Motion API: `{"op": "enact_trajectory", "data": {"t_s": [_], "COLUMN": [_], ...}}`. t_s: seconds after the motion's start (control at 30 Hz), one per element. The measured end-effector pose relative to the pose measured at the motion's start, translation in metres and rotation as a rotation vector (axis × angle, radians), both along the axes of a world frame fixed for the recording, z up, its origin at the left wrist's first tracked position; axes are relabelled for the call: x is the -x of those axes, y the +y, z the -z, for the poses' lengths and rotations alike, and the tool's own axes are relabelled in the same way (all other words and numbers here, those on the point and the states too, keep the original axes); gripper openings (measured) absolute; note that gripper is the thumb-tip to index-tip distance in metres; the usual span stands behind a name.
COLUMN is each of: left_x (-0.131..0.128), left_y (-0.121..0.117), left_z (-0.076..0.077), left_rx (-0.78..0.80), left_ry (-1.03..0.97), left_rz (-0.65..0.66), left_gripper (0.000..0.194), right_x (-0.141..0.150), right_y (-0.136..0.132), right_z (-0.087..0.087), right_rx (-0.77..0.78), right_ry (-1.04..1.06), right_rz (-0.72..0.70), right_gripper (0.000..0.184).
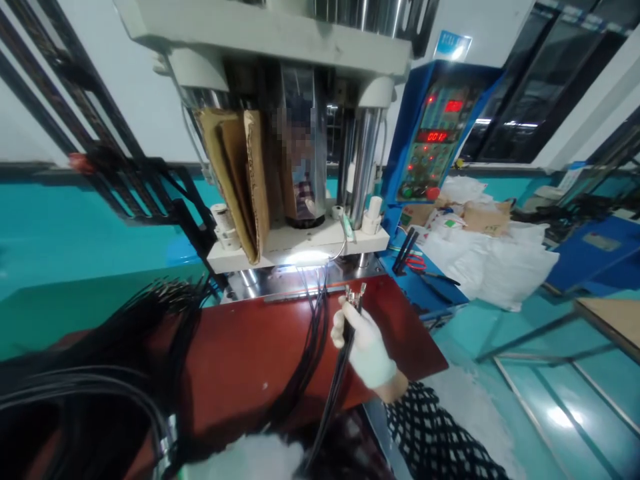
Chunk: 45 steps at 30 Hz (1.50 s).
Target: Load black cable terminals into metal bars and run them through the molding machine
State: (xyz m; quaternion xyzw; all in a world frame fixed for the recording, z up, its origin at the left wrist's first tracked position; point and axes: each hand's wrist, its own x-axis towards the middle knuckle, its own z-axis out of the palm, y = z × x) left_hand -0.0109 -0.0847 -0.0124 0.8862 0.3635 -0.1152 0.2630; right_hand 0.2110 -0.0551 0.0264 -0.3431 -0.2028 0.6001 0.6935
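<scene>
My right hand, in a white glove, is closed around a thin bundle of black wires with metal terminals sticking up at the top. It hovers above the red work surface, in front of the press machine. Another group of black wires runs from under the press's lit opening down across the red surface. My left hand is out of view.
A large pile of black wires fills the left foreground. Cardboard pieces lean against the press. To the right stands a blue control box with red displays, then white bags and a blue bin.
</scene>
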Motion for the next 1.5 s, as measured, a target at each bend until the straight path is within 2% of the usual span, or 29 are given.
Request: {"op": "enact_trajectory", "data": {"t_s": [0.1,0.13,0.17,0.2,0.27,0.37,0.5,0.6,0.67,0.77,0.8,0.87,0.93,1.0,1.1,1.17,1.23,1.3,1.4,1.5], "left_x": [-0.010,-0.017,-0.025,-0.033,-0.049,-0.064,-0.059,-0.032,-0.006,0.034,0.043,0.054,0.051,0.035,0.000,-0.023,-0.039,-0.049,-0.055,-0.056], "left_y": [0.064,0.089,0.115,0.139,0.177,0.202,0.191,0.174,0.164,0.146,0.140,0.127,0.117,0.113,0.117,0.123,0.126,0.126,0.123,0.121], "left_z": [-0.025,-0.030,-0.034,-0.035,-0.032,-0.022,-0.013,-0.018,-0.028,-0.054,-0.064,-0.081,-0.091,-0.090,-0.076,-0.064,-0.053,-0.046,-0.039,-0.036], "left_rx": [-0.138,-0.304,-0.387,-0.462,-0.526,-0.530,-0.528,-0.482,-0.445,-0.388,-0.352,-0.204,0.051,0.366,0.795,0.954,1.026,1.075,1.105,1.041], "left_ry": [-0.076,-0.107,-0.115,-0.110,-0.105,-0.098,-0.051,0.025,0.088,0.156,0.123,-0.068,-0.342,-0.565,-0.773,-0.894,-0.968,-0.999,-1.070,-1.142], "left_rz": [-0.030,-0.071,-0.114,-0.153,-0.129,-0.051,-0.054,-0.123,-0.173,-0.314,-0.368,-0.480,-0.558,-0.615,-0.607,-0.546,-0.491,-0.496,-0.532,-0.527], "left_gripper": [0.038,0.037,0.035,0.034,0.030,0.027,0.029,0.029,0.031,0.028,0.027,0.033,0.044,0.051,0.053,0.054,0.055,0.055,0.050,0.047], "right_x": [-0.005,-0.007,-0.009,-0.010,-0.013,-0.015,-0.013,-0.012,-0.013,-0.015,-0.015,-0.012,-0.006,0.001,0.012,0.018,0.024,0.029,0.034,0.036], "right_y": [0.003,0.005,0.007,0.010,0.014,0.017,0.014,0.009,0.007,0.006,0.007,0.009,0.012,0.015,0.018,0.018,0.017,0.015,0.013,0.011], "right_z": [0.008,0.011,0.015,0.018,0.024,0.028,0.026,0.024,0.023,0.022,0.022,0.022,0.021,0.018,0.009,0.002,-0.004,-0.006,0.000,0.009], "right_rx": [0.007,-0.005,-0.018,-0.026,-0.016,0.083,0.163,0.104,0.075,0.086,0.098,0.106,0.089,0.069,0.074,0.097,0.103,0.085,0.049,0.057], "right_ry": [0.015,0.041,0.080,0.132,0.255,0.440,0.562,0.532,0.504,0.479,0.472,0.470,0.474,0.468,0.346,0.082,-0.269,-0.517,-0.639,-0.681], "right_rz": [-0.146,-0.201,-0.259,-0.312,-0.408,-0.488,-0.548,-0.622,-0.637,-0.618,-0.617,-0.644,-0.695,-0.738,-0.764,-0.743,-0.679,-0.589,-0.464,-0.374], "right_gripper": [0.029,0.029,0.030,0.031,0.031,0.019,0.012,0.018,0.021,0.014,0.011,0.010,0.014,0.020,0.022,0.025,0.025,0.024,0.025,0.024]}}
